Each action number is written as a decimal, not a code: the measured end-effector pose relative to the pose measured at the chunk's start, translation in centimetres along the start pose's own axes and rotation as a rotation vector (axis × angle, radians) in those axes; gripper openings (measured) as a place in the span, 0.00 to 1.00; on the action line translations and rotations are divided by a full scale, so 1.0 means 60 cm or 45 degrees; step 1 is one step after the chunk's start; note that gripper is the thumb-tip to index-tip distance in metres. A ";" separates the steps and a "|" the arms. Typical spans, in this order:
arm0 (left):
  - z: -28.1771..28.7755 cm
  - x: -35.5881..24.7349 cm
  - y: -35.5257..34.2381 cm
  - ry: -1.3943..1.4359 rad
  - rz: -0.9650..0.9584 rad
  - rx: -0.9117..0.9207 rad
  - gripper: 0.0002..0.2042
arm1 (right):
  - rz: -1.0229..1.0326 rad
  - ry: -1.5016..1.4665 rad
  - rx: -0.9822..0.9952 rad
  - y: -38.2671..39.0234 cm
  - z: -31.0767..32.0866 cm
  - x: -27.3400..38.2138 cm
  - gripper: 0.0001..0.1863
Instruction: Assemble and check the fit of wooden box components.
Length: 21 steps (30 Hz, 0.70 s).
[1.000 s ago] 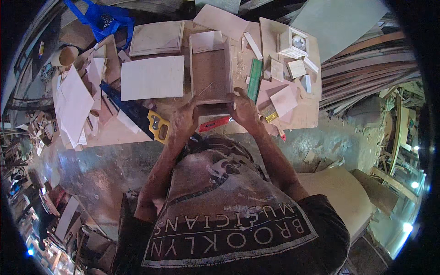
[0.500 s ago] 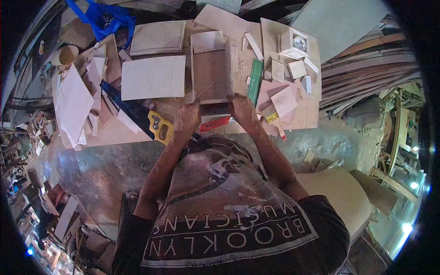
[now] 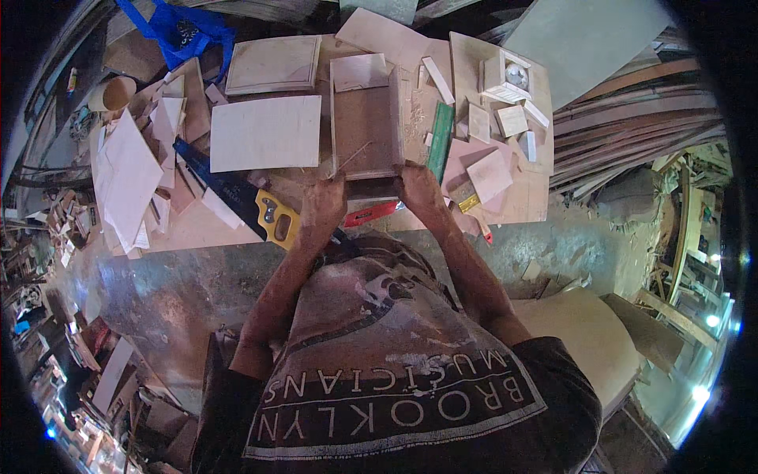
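A shallow, open-topped wooden box (image 3: 397, 118) lies lengthwise before me on the workbench, with a pale loose piece of wood across its far end. My left hand (image 3: 324, 199) is closed at its near left corner. At the near right corner my right hand (image 3: 419, 188) has its fingers curled over the edge. Beneath the box's near end, between my wrists, lies a red tool (image 3: 373, 213), partly hidden. A handsaw (image 3: 278, 220) with a yellow handle rests left of my left hand. Beside the box on the left is a pale flat panel (image 3: 264, 134).
Right of the box lie a green strip (image 3: 440, 141), a yellow tape-like piece (image 3: 470, 202) and several wood offcuts. A small wooden frame with a shiny ball (image 3: 516, 75) stands farther back. Thin sheets (image 3: 130, 186) and a blue bag (image 3: 183, 35) occupy the left side; stacked boards (image 3: 639, 110) lie right.
Almost nothing differs. Both hands stay at the box's near corners, and the view has shifted very slightly.
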State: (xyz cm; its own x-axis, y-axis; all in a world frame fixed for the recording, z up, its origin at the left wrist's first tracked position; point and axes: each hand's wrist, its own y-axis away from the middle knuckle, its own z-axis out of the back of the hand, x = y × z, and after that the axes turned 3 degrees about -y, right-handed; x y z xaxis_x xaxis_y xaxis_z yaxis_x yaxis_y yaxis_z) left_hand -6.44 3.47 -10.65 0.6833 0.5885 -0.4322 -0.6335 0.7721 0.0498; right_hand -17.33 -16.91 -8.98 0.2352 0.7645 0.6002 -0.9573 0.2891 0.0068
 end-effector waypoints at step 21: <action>0.054 -0.037 -0.007 0.099 0.143 0.016 0.21 | 0.017 -0.023 0.020 0.004 0.014 0.005 0.11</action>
State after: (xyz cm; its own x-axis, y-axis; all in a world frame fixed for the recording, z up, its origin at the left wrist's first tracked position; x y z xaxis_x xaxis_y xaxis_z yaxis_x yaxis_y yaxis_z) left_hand -6.49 2.61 -6.79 0.5775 0.6515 -0.4919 -0.6996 0.7055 0.1130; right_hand -17.61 -17.07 -8.13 0.2192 0.7576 0.6148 -0.9629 0.2697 0.0111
